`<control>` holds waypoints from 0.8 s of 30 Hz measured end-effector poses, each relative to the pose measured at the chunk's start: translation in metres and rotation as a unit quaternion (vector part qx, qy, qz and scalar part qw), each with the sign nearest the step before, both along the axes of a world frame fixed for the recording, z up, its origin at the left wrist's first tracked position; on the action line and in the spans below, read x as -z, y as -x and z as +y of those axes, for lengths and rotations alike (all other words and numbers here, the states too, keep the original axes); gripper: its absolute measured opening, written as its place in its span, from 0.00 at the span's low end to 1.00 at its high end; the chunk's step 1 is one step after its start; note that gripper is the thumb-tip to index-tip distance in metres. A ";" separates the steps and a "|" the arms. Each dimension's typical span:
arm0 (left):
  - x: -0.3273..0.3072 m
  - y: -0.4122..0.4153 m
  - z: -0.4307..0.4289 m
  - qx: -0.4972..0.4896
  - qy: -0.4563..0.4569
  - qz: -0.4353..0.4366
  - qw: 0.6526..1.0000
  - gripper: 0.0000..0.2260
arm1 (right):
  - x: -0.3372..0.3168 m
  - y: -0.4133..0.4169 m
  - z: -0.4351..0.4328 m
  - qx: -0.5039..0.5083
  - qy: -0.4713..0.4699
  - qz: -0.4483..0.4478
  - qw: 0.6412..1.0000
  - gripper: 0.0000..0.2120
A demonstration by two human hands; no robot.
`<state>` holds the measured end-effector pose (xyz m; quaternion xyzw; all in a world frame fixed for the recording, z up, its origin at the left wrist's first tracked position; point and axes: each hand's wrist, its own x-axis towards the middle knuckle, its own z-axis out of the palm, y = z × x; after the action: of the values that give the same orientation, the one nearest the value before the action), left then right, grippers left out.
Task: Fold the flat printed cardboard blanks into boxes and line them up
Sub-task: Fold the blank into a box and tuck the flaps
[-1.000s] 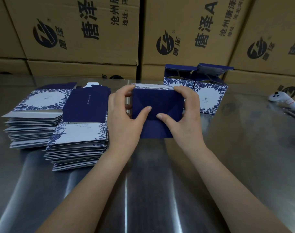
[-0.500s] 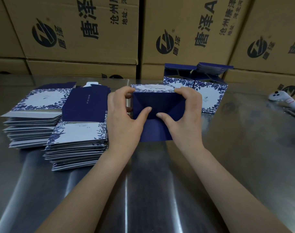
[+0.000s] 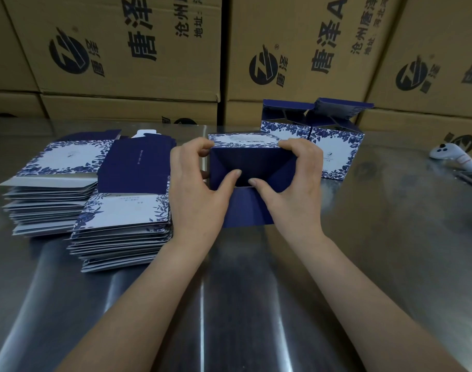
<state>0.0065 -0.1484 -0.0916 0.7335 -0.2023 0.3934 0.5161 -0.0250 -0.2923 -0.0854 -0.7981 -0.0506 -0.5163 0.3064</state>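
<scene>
A half-formed dark blue box (image 3: 252,162) with a white floral side on top is held over the steel table. My left hand (image 3: 196,189) grips its left side, thumb pressing the inner flaps. My right hand (image 3: 296,189) grips its right side, thumb on the same flaps. A blue flap (image 3: 247,210) hangs down toward me. Two folded boxes (image 3: 334,146) with open lids stand side by side just behind. Two stacks of flat printed blanks (image 3: 122,210) (image 3: 49,194) lie at the left.
The steel table (image 3: 377,251) stretches around the hands. Large brown shipping cartons (image 3: 296,49) form a wall along the back edge. A white hand controller (image 3: 456,158) lies at the far right, with a dark flat object beside it.
Both thumbs have pushed the inner flaps a little deeper into the box end, and the fingers have curled tighter over the top edge. The box has barely moved.
</scene>
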 end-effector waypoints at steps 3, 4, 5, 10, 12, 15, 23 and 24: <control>0.000 0.001 -0.001 0.007 0.007 -0.005 1.000 0.23 | 0.000 0.000 0.000 -0.006 0.000 0.003 1.000 0.29; 0.000 0.001 -0.001 0.009 0.008 -0.006 1.000 0.23 | 0.000 0.000 0.000 -0.008 0.001 0.004 1.000 0.29; 0.000 0.001 -0.001 0.011 0.008 -0.007 1.000 0.24 | 0.000 0.000 0.000 -0.010 0.001 0.006 1.000 0.29; 0.000 0.000 -0.001 0.021 0.008 -0.006 1.000 0.25 | 0.001 0.000 -0.002 -0.021 0.003 0.015 1.000 0.30; -0.001 0.000 0.000 0.024 0.008 -0.002 1.000 0.25 | 0.001 -0.001 -0.002 -0.025 0.004 0.018 1.000 0.31; -0.001 0.001 0.000 0.031 0.011 0.000 0.999 0.26 | 0.001 -0.001 -0.002 -0.030 0.006 0.020 0.999 0.32; -0.002 0.002 0.000 0.040 0.013 0.006 0.999 0.26 | -0.001 0.001 -0.004 -0.054 -0.002 0.023 0.998 0.33; -0.002 0.002 0.000 0.043 0.013 0.006 0.999 0.26 | -0.001 0.001 -0.004 -0.058 -0.005 0.026 0.998 0.32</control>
<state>0.0043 -0.1486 -0.0895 0.7194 -0.2253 0.3690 0.5436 -0.0259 -0.2961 -0.0848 -0.8054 -0.0861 -0.4771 0.3409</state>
